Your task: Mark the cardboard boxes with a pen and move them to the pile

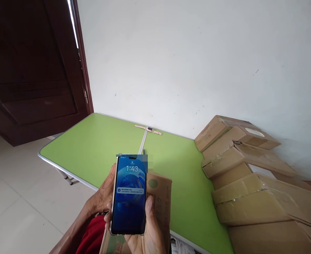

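Note:
A smartphone [130, 208] with a lit lock screen reading 1:43 is held upright in front of me. My right hand [151, 229] wraps around it from below, thumb along the right edge and fingertips showing at the left edge. Just behind the phone's left side is my left hand [104, 195]; its fingers are hidden by the phone, so what they touch does not show. Beneath both hands a cardboard box [164, 197] with a green print leans at the table's near edge, partly covered by the phone.
On the green folding table [86, 144] a watch with a light strap [150, 129] lies stretched out near the wall. A dark pen-like object [144, 152] shows just above the phone. Several cardboard boxes [250, 190] are stacked at the right. A dark door [34, 70] stands at the left.

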Demonstrator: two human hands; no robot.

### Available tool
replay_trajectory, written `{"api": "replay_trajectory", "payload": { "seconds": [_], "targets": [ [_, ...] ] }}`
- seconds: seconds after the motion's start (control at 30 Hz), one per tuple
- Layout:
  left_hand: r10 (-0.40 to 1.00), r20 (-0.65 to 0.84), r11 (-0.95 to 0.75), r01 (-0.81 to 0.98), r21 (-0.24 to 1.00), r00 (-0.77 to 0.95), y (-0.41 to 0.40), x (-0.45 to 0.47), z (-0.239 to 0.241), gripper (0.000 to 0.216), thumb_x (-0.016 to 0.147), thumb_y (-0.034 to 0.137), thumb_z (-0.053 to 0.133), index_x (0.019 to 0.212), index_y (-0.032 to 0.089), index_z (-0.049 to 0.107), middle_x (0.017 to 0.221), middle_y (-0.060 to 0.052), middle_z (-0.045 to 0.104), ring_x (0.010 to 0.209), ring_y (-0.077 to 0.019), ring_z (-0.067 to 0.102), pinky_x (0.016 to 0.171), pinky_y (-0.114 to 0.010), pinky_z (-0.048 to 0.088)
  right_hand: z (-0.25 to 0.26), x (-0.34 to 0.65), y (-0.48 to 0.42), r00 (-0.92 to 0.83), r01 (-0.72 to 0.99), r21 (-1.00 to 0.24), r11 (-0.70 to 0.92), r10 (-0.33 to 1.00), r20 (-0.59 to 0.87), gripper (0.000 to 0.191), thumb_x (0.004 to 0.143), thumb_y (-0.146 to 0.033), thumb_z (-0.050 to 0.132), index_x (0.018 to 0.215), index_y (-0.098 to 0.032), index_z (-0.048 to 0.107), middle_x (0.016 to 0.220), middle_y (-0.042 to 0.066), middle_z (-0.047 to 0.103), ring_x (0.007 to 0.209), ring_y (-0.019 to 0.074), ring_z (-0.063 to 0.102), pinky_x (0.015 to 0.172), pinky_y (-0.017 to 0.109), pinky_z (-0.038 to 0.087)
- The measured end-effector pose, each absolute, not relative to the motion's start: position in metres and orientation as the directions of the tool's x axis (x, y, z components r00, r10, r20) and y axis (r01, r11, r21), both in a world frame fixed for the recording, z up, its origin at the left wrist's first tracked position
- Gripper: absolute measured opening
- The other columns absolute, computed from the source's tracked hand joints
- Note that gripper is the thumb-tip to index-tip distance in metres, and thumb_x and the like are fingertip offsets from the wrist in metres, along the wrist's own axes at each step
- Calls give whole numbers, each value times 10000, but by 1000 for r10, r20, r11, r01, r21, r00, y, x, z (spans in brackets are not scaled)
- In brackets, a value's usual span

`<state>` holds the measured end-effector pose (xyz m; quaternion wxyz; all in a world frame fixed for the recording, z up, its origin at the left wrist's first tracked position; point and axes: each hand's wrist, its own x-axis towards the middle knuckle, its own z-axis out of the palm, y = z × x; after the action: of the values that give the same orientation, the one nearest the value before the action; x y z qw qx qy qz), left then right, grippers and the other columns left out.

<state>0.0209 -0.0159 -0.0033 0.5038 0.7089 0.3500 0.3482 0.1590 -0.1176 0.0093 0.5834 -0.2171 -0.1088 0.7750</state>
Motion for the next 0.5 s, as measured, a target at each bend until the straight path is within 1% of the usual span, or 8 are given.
{"api": "replay_trajectory", "payload": {
  "seconds": [0.07, 0.13, 0.23, 0.3, 0.37, 0.43, 0.47, 0.5],
  "targets": [
    [841, 171, -296, 172, 940, 514, -16, 23, -2, 1119, 637, 939, 668, 1485, 212, 598, 1417, -182, 641, 1464, -549, 417, 1256, -672, 318, 10, 163, -118, -179, -842, -470, -264, 959, -218, 695, 817, -829, 680, 1108, -214, 821, 997, 163, 817, 914, 367, 778, 768, 541, 631],
    [840, 171, -310, 197, 930, 514, -16, 25, -1, 1057, 736, 846, 696, 1557, 214, 486, 1539, -190, 532, 1468, -513, 426, 1208, -643, 414, 17, 178, -119, -94, -798, -563, -213, 968, -232, 744, 802, -877, 637, 1080, -217, 837, 993, 168, 822, 873, 369, 781, 745, 535, 640],
    [843, 76, -212, 199, 957, 532, -17, 25, -1, 921, 890, 656, 693, 1623, 256, 307, 1650, -191, 374, 1447, -456, 472, 974, -523, 626, 40, 222, -116, 94, -676, -728, -109, 968, -232, 740, 767, -887, 661, 1015, -217, 851, 926, 152, 829, 770, 340, 782, 702, 497, 650],
    [837, 24, -150, 187, 971, 547, -17, 23, -3, 862, 933, 585, 684, 1623, 287, 261, 1666, -183, 327, 1435, -437, 488, 877, -460, 664, 54, 260, -108, 262, -593, -805, -9, 943, -203, 676, 749, -839, 735, 1008, -223, 836, 882, 121, 828, 721, 302, 781, 685, 449, 648],
    [832, 15, -128, 164, 978, 554, -16, 22, -5, 843, 941, 569, 686, 1614, 303, 255, 1676, -170, 295, 1446, -434, 473, 880, -454, 671, 57, 297, -92, 465, -491, -864, 114, 872, -149, 652, 714, -794, 807, 1049, -235, 802, 897, 80, 829, 733, 266, 783, 682, 393, 640],
    [829, 14, -118, 149, 982, 560, -15, 21, -5, 836, 940, 580, 685, 1606, 309, 258, 1685, -162, 270, 1455, -442, 456, 877, -458, 678, 45, 326, -70, 636, -393, -902, 177, 761, -128, 624, 714, -742, 837, 1082, -244, 764, 966, 36, 825, 789, 223, 776, 693, 339, 631],
    [827, 7, -108, 148, 983, 563, -15, 22, -5, 837, 939, 589, 681, 1604, 309, 257, 1683, -163, 269, 1453, -446, 455, 865, -458, 683, 34, 338, -58, 690, -362, -919, 154, 707, -153, 588, 740, -713, 828, 1090, -247, 748, 979, 19, 821, 810, 206, 768, 681, 315, 622],
    [827, -5, -96, 150, 984, 563, -14, 22, -4, 839, 938, 599, 677, 1602, 308, 254, 1674, -165, 278, 1447, -448, 458, 859, -460, 686, 20, 347, -46, 711, -354, -928, 114, 677, -188, 544, 766, -676, 823, 1064, -229, 739, 938, 22, 814, 802, 206, 762, 651, 305, 612]
  ]
}}
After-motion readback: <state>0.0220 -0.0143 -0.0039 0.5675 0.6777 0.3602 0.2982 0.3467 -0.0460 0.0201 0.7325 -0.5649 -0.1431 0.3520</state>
